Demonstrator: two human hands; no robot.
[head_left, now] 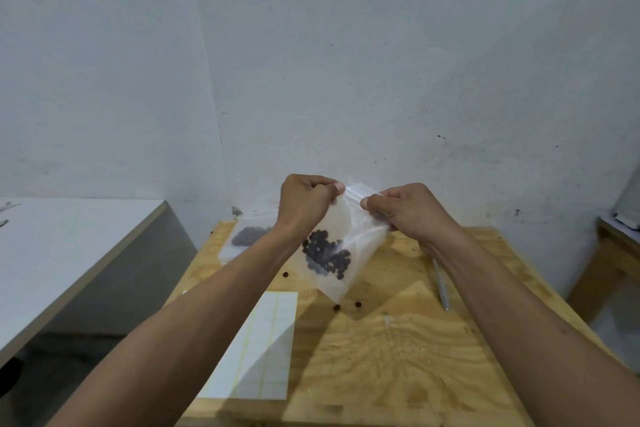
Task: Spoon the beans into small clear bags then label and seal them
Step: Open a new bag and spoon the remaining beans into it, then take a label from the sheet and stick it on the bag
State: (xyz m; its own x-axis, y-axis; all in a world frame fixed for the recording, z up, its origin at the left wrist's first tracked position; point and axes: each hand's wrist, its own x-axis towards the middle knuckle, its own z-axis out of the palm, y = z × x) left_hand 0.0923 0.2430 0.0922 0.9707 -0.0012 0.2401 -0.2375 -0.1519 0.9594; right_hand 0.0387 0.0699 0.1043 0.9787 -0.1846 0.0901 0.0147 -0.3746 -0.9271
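At the far left, at about 9 o'clock from the hands, stands a grey-white table (69,253), well apart from the plywood table (398,357) in the middle. On the plywood table, near its far left corner at about 10 o'clock from the held bag, lies another clear bag with dark beans (250,236) inside it. Nearer to the person, at 7 o'clock, a sheet of white labels (263,350) lies flat, partly under the left forearm.

The left hand (306,201) is raised above the table. Its fingers are curled and, together with the thumb, they pinch the top left edge of the small clear bag (349,239). The bag hangs in the air between the two hands, tilted, with its lower corner pointing to 6 o'clock. A heap of dark beans (327,255) sits in its lower part. Below the bag, three loose beans (358,304) lie on the wood, apart from each other.

The right hand (407,210) pinches the top right edge of the same bag with curled fingers and thumb. At 5 o'clock from this hand, a thin silver object, perhaps a spoon handle (441,284), lies on the table, partly hidden by the right forearm. At the far right edge, a wooden bench (613,253) stands near the wall.
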